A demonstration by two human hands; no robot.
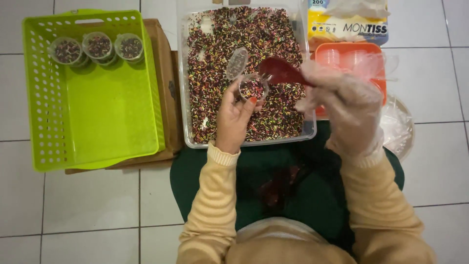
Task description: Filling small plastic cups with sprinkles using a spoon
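The left hand (234,115) was clamped on a small cup (252,88) over the tub (188,73); the gloved right hand (344,98) gripped a red scoop (279,72). A tilted scoop could have spilled sprinkles (215,63) past the cup's rim.

Both arms, in tan ribbed sleeves, reach up from the bottom of the frame toward its centre. The left hand (234,115) is bare, fingers curled upward in a grip. The right hand (349,100), right of centre, wears a clear glove and is closed in a fist-like grasp.
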